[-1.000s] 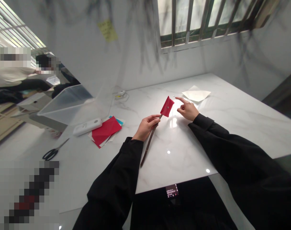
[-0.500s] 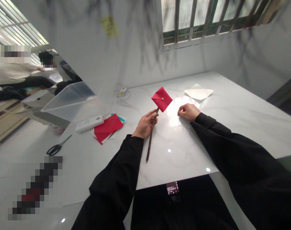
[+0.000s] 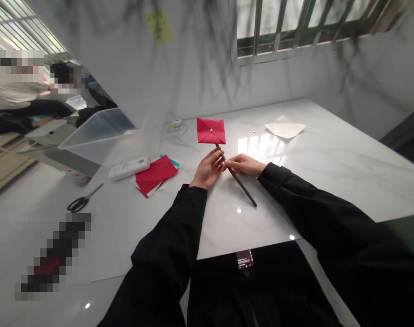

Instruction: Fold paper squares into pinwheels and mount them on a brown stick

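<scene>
A red folded-paper pinwheel (image 3: 207, 125) with a small shiny pin at its centre sits at the top of a brown stick (image 3: 241, 184). My left hand (image 3: 208, 168) is closed around the stick just below the paper. The fingers of my right hand (image 3: 245, 164) pinch the same stick slightly lower, close against the left fingertips. From there the stick slants down to the right, and its lower end is free. Two tiny shiny bits (image 3: 253, 131) lie on the table beyond my hands.
Red sheets of paper (image 3: 155, 175) lie on the left beside a white device (image 3: 130, 169). Nearer are scissors (image 3: 81, 203). A clear plastic bin (image 3: 98, 131) stands behind. Off-white paper (image 3: 286, 128) lies far right on the marble-look table (image 3: 329, 181). A phone (image 3: 245, 260) glows below the table edge.
My right hand has moved left and taken hold of the stick. The pinwheel has shifted left and turned, and the stick's lower end has swung from left to right.
</scene>
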A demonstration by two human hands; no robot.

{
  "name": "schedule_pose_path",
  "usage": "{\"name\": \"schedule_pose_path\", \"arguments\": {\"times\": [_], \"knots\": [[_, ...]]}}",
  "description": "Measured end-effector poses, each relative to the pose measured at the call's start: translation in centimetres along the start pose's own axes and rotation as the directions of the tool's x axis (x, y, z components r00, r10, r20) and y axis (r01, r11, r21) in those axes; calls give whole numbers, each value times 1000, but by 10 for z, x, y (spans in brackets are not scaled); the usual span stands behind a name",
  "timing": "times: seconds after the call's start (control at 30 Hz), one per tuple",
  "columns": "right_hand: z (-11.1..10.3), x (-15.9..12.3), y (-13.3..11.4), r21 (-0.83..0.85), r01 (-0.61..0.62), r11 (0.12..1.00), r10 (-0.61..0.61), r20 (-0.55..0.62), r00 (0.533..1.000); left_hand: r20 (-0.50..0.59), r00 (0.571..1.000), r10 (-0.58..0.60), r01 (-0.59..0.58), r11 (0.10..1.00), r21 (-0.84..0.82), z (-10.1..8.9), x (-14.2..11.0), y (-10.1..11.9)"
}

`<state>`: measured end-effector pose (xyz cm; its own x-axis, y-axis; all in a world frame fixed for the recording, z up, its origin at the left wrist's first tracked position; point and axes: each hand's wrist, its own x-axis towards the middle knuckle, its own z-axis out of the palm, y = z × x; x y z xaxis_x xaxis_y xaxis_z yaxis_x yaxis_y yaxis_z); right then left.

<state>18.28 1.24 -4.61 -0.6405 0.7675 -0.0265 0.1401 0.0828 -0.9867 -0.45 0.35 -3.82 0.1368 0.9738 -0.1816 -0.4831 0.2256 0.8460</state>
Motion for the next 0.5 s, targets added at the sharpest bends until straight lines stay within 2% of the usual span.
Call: {"name": "schedule_pose_path", "arguments": {"times": [0.1,0.2,0.37,0.5], "knots": [[10,13,-2,111,1,994,-10,83,996,-3,1000,-4,4,1000,3,-3,1,3],[11,16,-2,167,-20,986,-10,177,984,-7,1000,3,-3,1000,-1,-6,3,5],[4,1,-3,110,-133,985,72,435,897,-41,997,68,-69,997,-28,-8,5,5],[1,-8,-5,74,-150,986,89,527,845,-24,992,125,-126,992,-21,-6,5,3]]}}
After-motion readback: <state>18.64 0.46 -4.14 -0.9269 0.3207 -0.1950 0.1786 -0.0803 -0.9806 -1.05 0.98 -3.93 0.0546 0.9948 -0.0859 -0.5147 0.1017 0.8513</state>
